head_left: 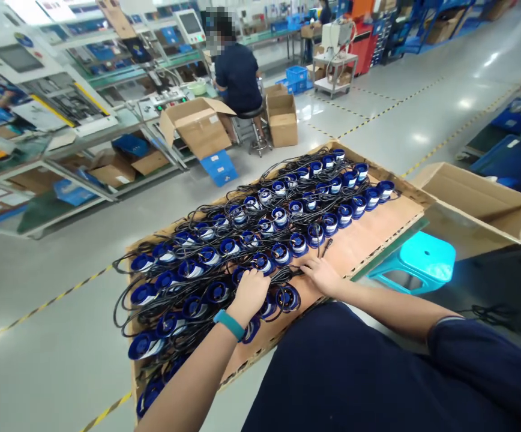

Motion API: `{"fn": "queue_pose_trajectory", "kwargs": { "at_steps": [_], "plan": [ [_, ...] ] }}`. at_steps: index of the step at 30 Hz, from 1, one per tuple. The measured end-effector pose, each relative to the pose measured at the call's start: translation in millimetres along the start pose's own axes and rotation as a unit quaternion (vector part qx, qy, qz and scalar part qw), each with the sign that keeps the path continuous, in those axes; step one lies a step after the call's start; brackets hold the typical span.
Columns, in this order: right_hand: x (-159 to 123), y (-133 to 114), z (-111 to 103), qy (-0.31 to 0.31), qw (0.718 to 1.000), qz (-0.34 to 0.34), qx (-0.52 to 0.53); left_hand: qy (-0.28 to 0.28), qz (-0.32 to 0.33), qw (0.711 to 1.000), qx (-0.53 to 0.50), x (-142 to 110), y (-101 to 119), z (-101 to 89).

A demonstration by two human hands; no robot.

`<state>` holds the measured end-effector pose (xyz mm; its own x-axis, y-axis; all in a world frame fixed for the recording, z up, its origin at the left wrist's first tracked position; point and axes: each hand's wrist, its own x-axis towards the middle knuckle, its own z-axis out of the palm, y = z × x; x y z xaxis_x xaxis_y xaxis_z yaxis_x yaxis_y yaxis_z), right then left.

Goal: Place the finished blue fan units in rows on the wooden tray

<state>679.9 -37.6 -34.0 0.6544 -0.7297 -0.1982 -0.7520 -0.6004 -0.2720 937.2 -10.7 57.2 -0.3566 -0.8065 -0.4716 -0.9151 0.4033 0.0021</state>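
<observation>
Shiny floor (75, 282) behind, my left hand (252, 294) grips a cable bundle (286, 275), probably for neatness; right hand (321, 276) touching, can't tell if gripping.

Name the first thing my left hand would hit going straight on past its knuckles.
Your left hand would likely meet the blue part just beyond the knuckles, though depth is unclear and it might pass above.
</observation>
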Motion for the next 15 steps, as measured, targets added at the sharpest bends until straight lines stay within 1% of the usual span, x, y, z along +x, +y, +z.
{"fn": "queue_pose_trajectory", "kwargs": {
  "at_steps": [2,4,7,9,11,13,15],
  "plan": [
    [5,-1,4,0.005,1.000,0.017,-0.008,-0.018,0.006,1.000,0.010,5,-2,-1.6],
    [9,-2,8,0.001,1.000,0.018,-0.011,-0.034,0.006,0.999,0.021,9,-3,-4.4],
    [14,-2,10,0.008,1.000,0.018,-0.012,-0.038,0.013,0.998,0.042,10,-2,-7.6],
    [17,1,7,0.025,0.999,0.040,-0.014,-0.037,0.027,0.997,0.060,8,-2,-6.5],
    [20,6,1,0.043,0.996,0.080,-0.019,-0.052,0.042,0.993,0.095,10,-6,-2.7],
    [20,11,-5,0.066,0.989,0.126,-0.025,-0.115,0.054,0.978,0.164,20,-13,1.0],
    [17,14,-4,0.108,0.981,0.160,-0.028,-0.142,0.076,0.962,0.221,36,-17,2.2]
  ]
}}
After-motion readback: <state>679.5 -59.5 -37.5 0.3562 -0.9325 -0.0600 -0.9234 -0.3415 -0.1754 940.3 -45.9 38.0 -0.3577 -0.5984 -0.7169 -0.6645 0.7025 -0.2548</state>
